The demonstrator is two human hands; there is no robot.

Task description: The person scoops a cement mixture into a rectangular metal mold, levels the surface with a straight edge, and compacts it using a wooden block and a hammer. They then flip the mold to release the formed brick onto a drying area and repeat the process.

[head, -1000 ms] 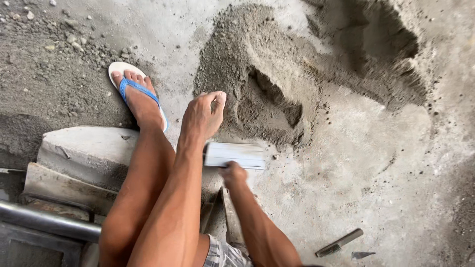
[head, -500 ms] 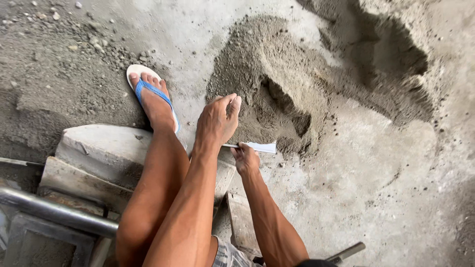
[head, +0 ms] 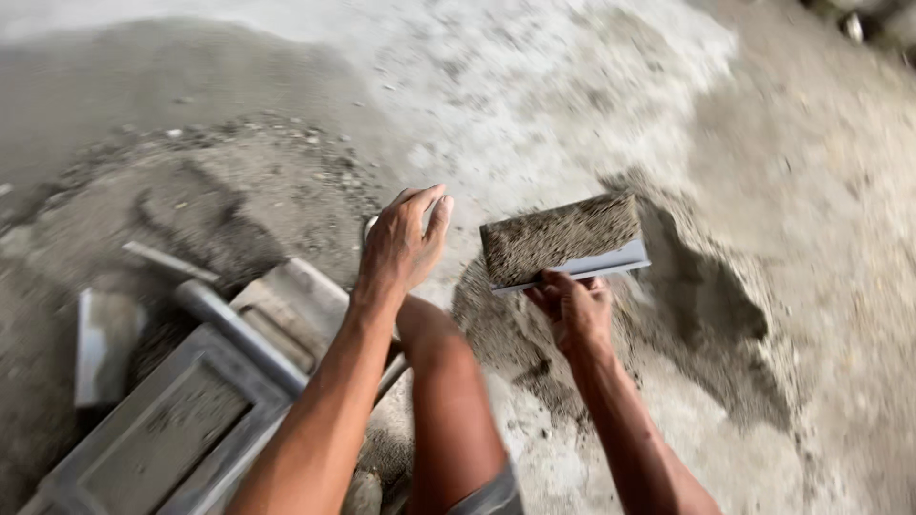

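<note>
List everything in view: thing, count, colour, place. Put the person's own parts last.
scoop: one, pale flat tray heaped with grey-brown sand mix, centre, lifted above the pile.
sand pile: one, grey-brown, centre right, hollow dug into it.
metal mould: one, grey, rectangular frame, lower left.
metal bar: one, grey, lying across the mould.
concrete floor: pale grey, dusty, all round.
left hand: one, open, fingers up, holding nothing.
right hand: one, gripping the scoop's near edge.
leg: one, bare, bottom centre.
</note>
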